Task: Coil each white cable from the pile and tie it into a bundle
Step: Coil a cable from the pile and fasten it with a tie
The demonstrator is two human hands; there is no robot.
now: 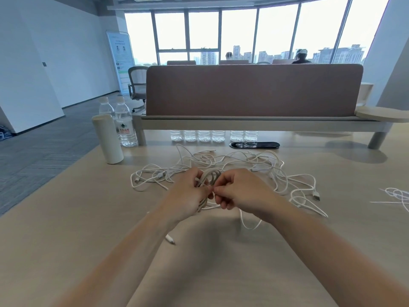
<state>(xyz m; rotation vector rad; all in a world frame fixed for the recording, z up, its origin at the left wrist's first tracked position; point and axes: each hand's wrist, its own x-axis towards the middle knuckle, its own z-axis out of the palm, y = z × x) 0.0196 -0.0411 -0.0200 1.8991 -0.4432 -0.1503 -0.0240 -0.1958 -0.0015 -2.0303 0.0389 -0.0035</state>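
Note:
A pile of tangled white cables [247,161] spreads over the middle of the light wooden table [221,251]. In front of the pile my left hand [188,193] grips a coil of white cable [209,177], its loops standing up between my fingers. My right hand [234,191] meets it from the right, thumb and forefinger pinching a strand of that same cable. A loose loop [250,224] hangs from the coil under my right wrist. A white plug end [170,239] lies under my left forearm.
A white cylindrical flask [107,138] and two water bottles [124,125] stand at the back left. More bottles line up under a brown desk divider [252,89]. A black oval cable port [254,145] sits behind the pile. More white cable [396,196] lies at the right edge.

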